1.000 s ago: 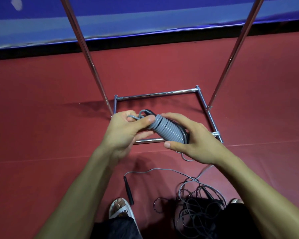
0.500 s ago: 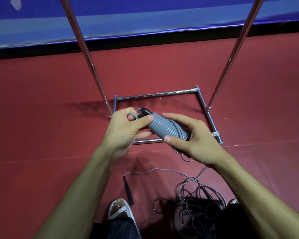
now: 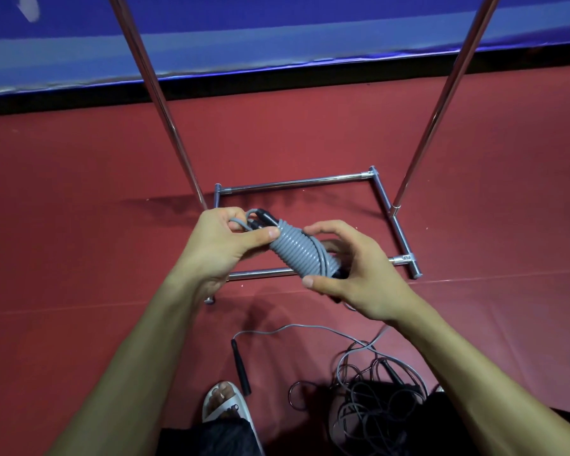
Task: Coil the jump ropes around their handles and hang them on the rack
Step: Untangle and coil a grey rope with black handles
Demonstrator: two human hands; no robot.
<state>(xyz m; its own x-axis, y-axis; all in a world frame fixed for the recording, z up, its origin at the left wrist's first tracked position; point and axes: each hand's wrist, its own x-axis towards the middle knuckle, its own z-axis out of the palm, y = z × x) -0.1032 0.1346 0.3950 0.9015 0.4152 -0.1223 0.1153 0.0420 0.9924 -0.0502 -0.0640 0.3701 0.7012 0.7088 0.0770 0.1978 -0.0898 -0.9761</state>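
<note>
The right hand [image 3: 352,278] has loosened, fingers [image 3: 329,227] arched round the gray jump rope [image 3: 297,251]; the left hand [image 3: 218,245] still pinches its handle end. Red mat [image 3: 79,258] underfoot, blue wall [image 3: 277,34] beyond.

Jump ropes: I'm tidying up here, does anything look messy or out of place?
Yes. A tangled heap of ropes lies on the floor near the person's foot, one black handle trailing apart from it. The coil gripped by the left hand and right hand looks neat.
</note>
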